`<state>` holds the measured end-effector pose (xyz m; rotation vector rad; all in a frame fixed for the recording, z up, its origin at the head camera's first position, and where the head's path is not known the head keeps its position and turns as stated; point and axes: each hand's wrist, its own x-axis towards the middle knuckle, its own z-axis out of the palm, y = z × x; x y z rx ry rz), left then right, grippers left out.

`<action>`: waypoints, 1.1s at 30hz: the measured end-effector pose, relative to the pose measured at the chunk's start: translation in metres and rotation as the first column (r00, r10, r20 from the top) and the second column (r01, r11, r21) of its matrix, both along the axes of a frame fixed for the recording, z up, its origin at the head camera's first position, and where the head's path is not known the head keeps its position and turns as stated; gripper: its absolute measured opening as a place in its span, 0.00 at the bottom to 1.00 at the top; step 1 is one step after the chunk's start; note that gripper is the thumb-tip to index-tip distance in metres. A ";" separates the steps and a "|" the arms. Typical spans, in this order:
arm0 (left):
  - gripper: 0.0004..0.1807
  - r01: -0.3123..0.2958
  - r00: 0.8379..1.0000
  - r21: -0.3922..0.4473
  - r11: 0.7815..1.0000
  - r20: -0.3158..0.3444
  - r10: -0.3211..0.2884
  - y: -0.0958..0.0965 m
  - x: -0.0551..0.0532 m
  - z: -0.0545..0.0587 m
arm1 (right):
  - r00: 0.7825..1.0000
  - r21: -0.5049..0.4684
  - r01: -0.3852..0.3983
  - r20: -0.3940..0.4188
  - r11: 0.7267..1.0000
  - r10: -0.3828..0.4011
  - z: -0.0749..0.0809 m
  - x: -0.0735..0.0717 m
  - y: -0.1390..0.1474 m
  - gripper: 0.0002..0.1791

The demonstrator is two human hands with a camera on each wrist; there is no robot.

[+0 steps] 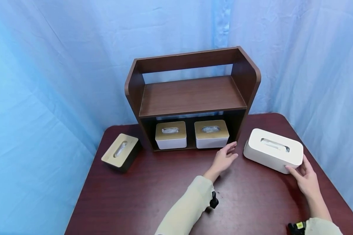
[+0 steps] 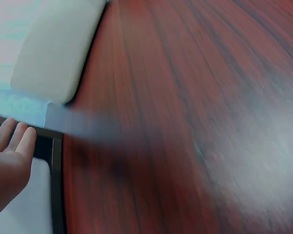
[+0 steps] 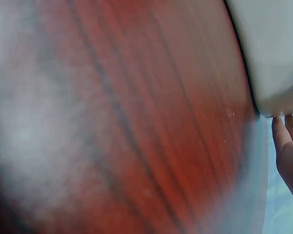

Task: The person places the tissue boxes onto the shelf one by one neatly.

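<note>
A long white tissue box with an oval slot in its top sits on the right side of the table. At its right end, my right hand grips the near corner, thumb on the front and fingers round the end. The right wrist view shows fingertips against the pale box. My left hand reaches out with loosely straight fingers and holds nothing. It is between that box and a white tissue box with a wooden lid on the lower shelf, apart from the long box.
A dark brown two-tier shelf stands at the back of the table. Another wooden-lidded white tissue box is on its lower level. A black tissue box with a wooden lid lies at left. Blue curtains hang behind.
</note>
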<state>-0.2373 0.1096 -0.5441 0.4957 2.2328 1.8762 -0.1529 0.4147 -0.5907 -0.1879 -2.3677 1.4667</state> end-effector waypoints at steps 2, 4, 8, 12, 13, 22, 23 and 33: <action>0.28 0.005 1.000 -0.027 1.000 0.017 -0.005 0.009 0.000 0.002 | 1.000 -0.044 -0.014 -0.012 0.999 0.013 -0.001 0.002 0.000 0.45; 0.28 0.003 0.999 -0.044 0.999 0.034 -0.002 0.017 0.001 0.003 | 0.999 -0.098 -0.030 -0.029 0.995 0.027 -0.002 0.004 0.001 0.45; 0.30 0.006 0.998 -0.049 0.999 0.063 -0.003 0.029 0.004 0.004 | 0.996 -0.200 -0.060 -0.077 0.978 0.046 -0.003 0.004 0.001 0.44; 0.32 0.039 0.997 -0.094 0.995 0.069 -0.033 0.037 0.005 0.002 | 0.996 -0.244 -0.048 -0.090 0.969 0.027 -0.003 0.004 -0.001 0.44; 0.33 0.051 0.997 -0.109 0.993 0.070 -0.043 0.038 0.005 0.001 | 0.996 -0.255 -0.042 -0.088 0.966 0.020 -0.003 0.004 -0.002 0.44; 0.37 0.094 0.995 -0.129 0.987 0.052 -0.088 0.039 0.009 0.003 | 0.996 -0.329 0.050 -0.047 0.943 -0.069 0.003 0.008 -0.013 0.43; 0.37 0.095 0.995 -0.130 0.987 0.043 -0.090 0.038 0.009 0.004 | 0.996 -0.332 0.061 -0.039 0.941 -0.078 0.003 0.009 -0.014 0.43; 0.33 0.067 0.996 -0.068 0.995 -0.046 -0.070 0.027 0.013 0.012 | 0.982 -0.393 0.175 0.009 0.903 -0.186 0.016 0.022 -0.030 0.43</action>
